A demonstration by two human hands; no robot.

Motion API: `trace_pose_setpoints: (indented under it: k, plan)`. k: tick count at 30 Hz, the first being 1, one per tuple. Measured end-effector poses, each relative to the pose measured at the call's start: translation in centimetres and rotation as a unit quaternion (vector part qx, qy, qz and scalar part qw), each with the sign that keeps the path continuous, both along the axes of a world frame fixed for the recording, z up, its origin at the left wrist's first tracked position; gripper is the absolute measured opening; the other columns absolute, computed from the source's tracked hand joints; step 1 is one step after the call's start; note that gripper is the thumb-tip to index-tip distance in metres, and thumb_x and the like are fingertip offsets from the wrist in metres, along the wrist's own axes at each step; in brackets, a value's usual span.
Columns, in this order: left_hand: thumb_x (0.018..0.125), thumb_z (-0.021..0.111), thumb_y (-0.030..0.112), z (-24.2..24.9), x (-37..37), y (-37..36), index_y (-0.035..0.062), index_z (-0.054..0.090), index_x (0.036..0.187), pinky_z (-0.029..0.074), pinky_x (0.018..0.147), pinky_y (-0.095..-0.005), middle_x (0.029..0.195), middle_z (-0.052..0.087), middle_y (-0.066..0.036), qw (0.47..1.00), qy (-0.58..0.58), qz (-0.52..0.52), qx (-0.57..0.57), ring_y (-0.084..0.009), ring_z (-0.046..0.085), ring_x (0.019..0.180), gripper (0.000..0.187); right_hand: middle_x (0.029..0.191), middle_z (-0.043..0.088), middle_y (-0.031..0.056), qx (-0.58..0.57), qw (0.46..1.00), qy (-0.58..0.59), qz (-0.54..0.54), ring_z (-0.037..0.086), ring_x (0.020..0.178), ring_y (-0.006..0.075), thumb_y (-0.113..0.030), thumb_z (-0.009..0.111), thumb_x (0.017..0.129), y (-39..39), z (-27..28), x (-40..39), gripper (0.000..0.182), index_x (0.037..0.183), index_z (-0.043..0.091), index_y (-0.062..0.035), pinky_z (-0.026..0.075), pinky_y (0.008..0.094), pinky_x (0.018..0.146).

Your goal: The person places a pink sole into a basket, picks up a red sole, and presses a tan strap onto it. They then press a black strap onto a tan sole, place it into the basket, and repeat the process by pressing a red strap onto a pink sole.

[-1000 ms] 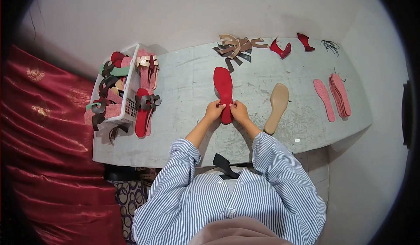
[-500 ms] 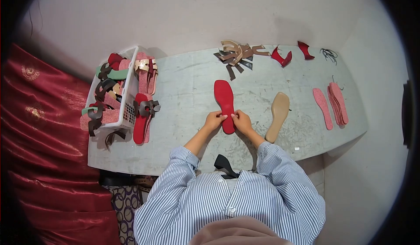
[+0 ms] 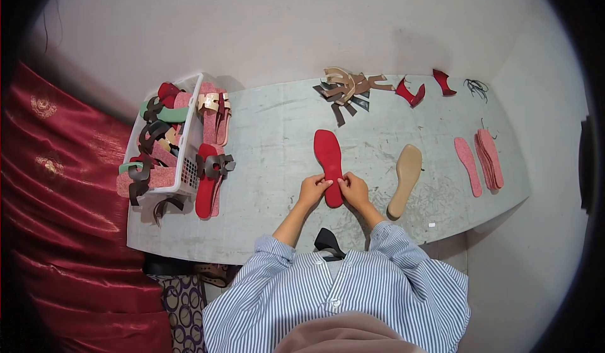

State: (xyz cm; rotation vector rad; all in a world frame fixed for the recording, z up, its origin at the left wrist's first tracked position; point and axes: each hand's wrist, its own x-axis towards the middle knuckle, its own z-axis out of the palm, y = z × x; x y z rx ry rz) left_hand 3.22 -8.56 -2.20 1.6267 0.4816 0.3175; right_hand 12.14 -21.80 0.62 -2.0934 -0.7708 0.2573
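A red sole (image 3: 328,164) is held upright in view near the middle of the grey table, its heel end toward me. My left hand (image 3: 313,190) pinches the left edge of the heel, thumb on the red surface. On the opposite edge, my right hand (image 3: 354,189) grips the same heel with its thumb on top. The fingers beneath the sole are hidden. To the right of my right hand lies a beige sole (image 3: 405,180). A black strap piece (image 3: 329,242) is at the table's front edge, close to my shirt.
At the left stands a white basket (image 3: 190,142) full of sandal parts, beside a red sandal (image 3: 205,186) with dark straps. Strap pieces (image 3: 346,90) and red uppers (image 3: 410,93) lie at the back. Pink insoles (image 3: 488,159) are at the right, below dark cords (image 3: 476,88).
The whole scene sits slightly lower in view, as the camera has tilted. Both hands keep their hold on the red sole, with little change against the table.
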Motion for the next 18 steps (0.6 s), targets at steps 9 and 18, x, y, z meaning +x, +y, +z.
trace_pose_setpoints:
  k: [9, 18]
  plan:
    - [0.077, 0.063, 0.010, 0.1, -0.7, -0.5, -0.0056, 0.055, 0.108, 0.035, 0.051, -0.0183, 0.065, 0.047, 0.005, 0.998, -0.017, 0.045, 0.028, -0.0030, 0.040, 0.057, 0.035, 0.060, 0.057, 0.0096, 0.009, 0.999, -0.046, -0.019, 0.057, 0.057, 0.0268, -0.024, 0.058, 0.076, 0.2, -0.1, -0.5, 0.020, 0.074, 0.056, -0.0050, 0.043, 0.0355, 0.051]
    - [0.073, 0.066, 0.015, 2.2, -1.2, -0.6, -0.0020, 0.058, 0.106, 0.033, 0.049, -0.0210, 0.058, 0.042, 0.003, 0.992, 0.030, 0.064, 0.103, -0.0050, 0.038, 0.055, 0.038, 0.056, 0.056, 0.0086, 0.018, 0.999, -0.044, -0.026, 0.055, 0.050, 0.0211, -0.024, 0.060, 0.076, 0.5, -0.3, -0.5, 0.021, 0.075, 0.056, -0.0034, 0.041, 0.0314, 0.048]
